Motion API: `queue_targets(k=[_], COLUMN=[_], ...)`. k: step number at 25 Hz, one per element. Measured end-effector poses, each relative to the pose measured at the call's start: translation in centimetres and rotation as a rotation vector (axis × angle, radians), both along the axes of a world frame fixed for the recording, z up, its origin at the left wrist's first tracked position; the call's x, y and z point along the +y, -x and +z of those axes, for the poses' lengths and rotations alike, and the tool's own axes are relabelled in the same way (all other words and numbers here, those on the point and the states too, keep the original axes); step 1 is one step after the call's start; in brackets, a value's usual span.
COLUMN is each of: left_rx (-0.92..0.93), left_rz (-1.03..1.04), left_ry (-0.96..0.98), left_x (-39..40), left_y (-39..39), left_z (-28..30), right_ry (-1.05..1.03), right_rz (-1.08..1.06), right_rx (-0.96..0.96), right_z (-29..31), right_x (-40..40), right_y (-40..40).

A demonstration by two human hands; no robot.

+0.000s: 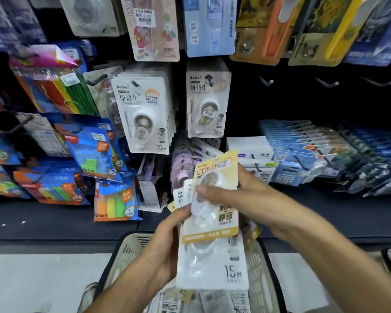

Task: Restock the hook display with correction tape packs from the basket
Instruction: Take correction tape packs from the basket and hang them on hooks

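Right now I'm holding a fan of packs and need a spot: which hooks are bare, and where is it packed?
Three bare hooks stick out right of the thin white pack row. The dark ledge under the sticky-note packs is open. Crowded: the thick white pack stack, the blue rows, the basket.

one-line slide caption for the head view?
Both hands hold yellow-edged and white correction tape packs above the beige plastic basket.
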State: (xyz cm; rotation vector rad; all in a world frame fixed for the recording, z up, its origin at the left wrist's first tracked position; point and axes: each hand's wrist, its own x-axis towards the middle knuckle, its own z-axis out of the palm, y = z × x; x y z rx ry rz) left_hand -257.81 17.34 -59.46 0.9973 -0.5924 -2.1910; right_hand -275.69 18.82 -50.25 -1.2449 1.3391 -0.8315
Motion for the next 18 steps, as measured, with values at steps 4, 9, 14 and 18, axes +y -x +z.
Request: queue_targets(k=[4, 9, 14, 18], left_rx=[-0.011, -0.067, -0.162, -0.254], left_rz=[0.101, 0.172, 0.285, 0.331], left_ry=[0.058, 0.208, 0.329, 0.349], left_x=[-1.0, -2.1, -2.6, -3.0], left_y=[0.1, -0.8, -2.4, -3.9], left_z=[1.8, 5.3, 7.7, 8.1], right_ry=[0.125, 0.191, 0.355, 0.393], right_rz=[-0.287, -0.292, -0.331, -0.280], right_rx=[-0.231, -0.529, -0.434, -0.311], right_z=[-1.6, 0.7, 2.4, 2.1], right_x=[-0.9, -2.9, -5.7, -5.7], right_y=[-1.0, 0.3, 0.3, 1.3])
